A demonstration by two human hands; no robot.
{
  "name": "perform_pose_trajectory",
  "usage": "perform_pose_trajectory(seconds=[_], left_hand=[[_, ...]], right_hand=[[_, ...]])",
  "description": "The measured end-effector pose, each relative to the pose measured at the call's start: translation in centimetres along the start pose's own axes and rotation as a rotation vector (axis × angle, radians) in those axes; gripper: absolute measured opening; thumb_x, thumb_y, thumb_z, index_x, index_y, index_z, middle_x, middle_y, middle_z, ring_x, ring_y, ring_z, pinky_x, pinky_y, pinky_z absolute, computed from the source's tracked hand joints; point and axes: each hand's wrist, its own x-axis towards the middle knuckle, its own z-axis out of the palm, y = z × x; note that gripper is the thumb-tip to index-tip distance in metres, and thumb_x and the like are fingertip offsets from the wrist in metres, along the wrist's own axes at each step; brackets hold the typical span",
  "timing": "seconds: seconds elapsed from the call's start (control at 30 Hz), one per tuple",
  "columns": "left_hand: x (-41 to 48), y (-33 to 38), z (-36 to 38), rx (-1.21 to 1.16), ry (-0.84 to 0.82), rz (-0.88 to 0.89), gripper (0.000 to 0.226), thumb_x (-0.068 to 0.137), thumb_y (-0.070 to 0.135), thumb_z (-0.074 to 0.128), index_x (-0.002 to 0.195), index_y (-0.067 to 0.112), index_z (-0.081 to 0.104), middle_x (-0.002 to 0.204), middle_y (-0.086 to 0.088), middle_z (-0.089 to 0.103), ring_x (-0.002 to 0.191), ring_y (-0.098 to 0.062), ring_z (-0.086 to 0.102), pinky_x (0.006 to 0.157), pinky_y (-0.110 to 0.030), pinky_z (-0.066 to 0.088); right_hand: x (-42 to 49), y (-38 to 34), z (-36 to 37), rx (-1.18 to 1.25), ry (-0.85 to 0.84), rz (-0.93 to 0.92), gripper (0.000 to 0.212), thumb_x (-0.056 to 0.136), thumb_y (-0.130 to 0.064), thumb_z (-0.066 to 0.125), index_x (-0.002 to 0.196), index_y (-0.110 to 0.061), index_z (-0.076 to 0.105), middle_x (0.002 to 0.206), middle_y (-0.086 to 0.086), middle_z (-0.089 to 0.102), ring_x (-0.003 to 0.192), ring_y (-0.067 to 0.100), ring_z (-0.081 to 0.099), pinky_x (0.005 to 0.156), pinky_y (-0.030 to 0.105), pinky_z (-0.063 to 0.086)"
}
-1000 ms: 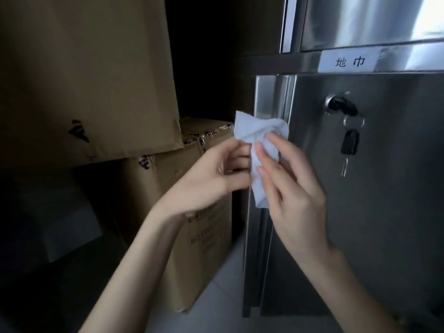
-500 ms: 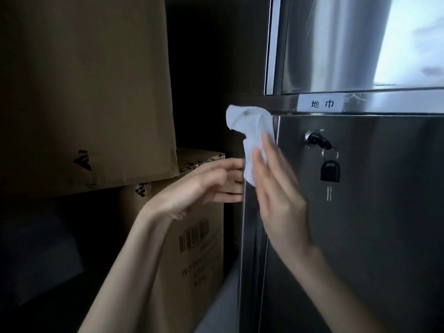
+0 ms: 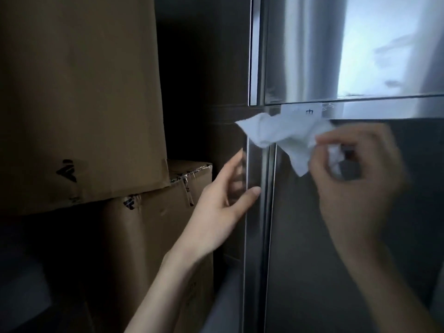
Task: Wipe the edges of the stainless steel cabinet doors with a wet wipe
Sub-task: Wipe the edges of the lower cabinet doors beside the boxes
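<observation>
Pinching the wet wipe (image 3: 283,134) between thumb and curled fingertips, the right hand (image 3: 355,181) hung blurred in front of the lower door (image 3: 336,248), close under that door's top edge. From the pinch the wipe trailed leftward along the top edge to the door's top left corner, its far tip reaching past the vertical frame strip (image 3: 255,212); a shorter flap hung down just left of the thumb. Blur hid whether the cloth pressed the metal or only lay before it. The left hand (image 3: 221,203) was below the wipe and apart from it, fingers loose and spread, holding nothing, thumb tip at the frame strip. The wipe was white, thin and crumpled into soft folds. The lower door and the upper door (image 3: 312,56) were flat brushed steel, the upper one catching a pale reflection. A white paper label (image 3: 304,111) sat on the rail between them, its lower edge covered by the wipe. Two brown cardboard boxes (image 3: 79,92) stood stacked to the left. Half a second earlier the wipe had stood bunched upright at the top left corner under flat right fingers, the left hand close beside it; since then the right hand had swept rightward and the left had dropped away.
</observation>
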Motion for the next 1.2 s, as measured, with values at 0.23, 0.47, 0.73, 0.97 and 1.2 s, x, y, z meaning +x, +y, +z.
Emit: perform_pose_trajectory(seconds=[0.23,0.47,0.73,0.97,1.2], left_hand=[[0.0,0.2,-0.9,-0.051,0.085,0.038,0.061,0.088,-0.010,0.057,0.138,0.024,0.043,0.130,-0.001,0.061,0.113,-0.011,0.063,0.106,-0.034,0.045],[-0.7,0.5,-1.7,0.023,0.110,0.051,0.058,0.087,-0.014,0.059,0.129,0.025,0.053,0.121,0.008,0.066,0.112,-0.005,0.063,0.099,-0.021,0.047],[-1.1,1.2,-1.8,0.149,0.079,0.121,0.029,0.088,-0.003,0.054,0.106,0.014,0.069,0.093,0.013,0.072,0.091,-0.002,0.064,0.080,-0.021,0.049],[-1.4,0.6,-1.7,0.076,0.089,0.097,0.029,0.088,-0.012,0.055,0.098,0.009,0.072,0.087,-0.003,0.073,0.084,-0.011,0.065,0.077,-0.026,0.050],[-1.3,0.9,-1.2,-0.069,0.116,0.023,0.042,0.091,-0.010,0.054,0.123,0.017,0.061,0.114,-0.002,0.072,0.110,-0.011,0.065,0.102,-0.033,0.049]], right_hand=[[-1.9,-0.6,-1.9,-0.069,-0.179,0.063,0.022,0.069,0.009,0.055,0.085,-0.002,0.066,0.087,0.010,0.062,0.081,0.014,0.054,0.074,0.015,0.039],[0.5,-1.9,-1.6,-0.041,-0.257,0.168,0.028,0.072,0.001,0.064,0.096,-0.013,0.068,0.090,-0.002,0.066,0.081,0.017,0.062,0.073,0.032,0.052],[-2.0,-4.4,5.6,0.103,-0.126,0.122,0.020,0.085,-0.003,0.053,0.093,0.000,0.071,0.102,0.009,0.059,0.096,0.019,0.054,0.083,0.014,0.040],[-5.5,-2.8,4.6,0.021,-0.155,-0.004,0.019,0.084,-0.005,0.068,0.102,-0.005,0.073,0.105,0.014,0.062,0.095,0.026,0.061,0.078,0.031,0.053],[-0.4,-0.5,4.6,-0.129,0.061,-0.107,0.013,0.081,0.008,0.063,0.079,-0.001,0.071,0.095,0.009,0.069,0.094,0.023,0.048,0.085,0.020,0.038]])
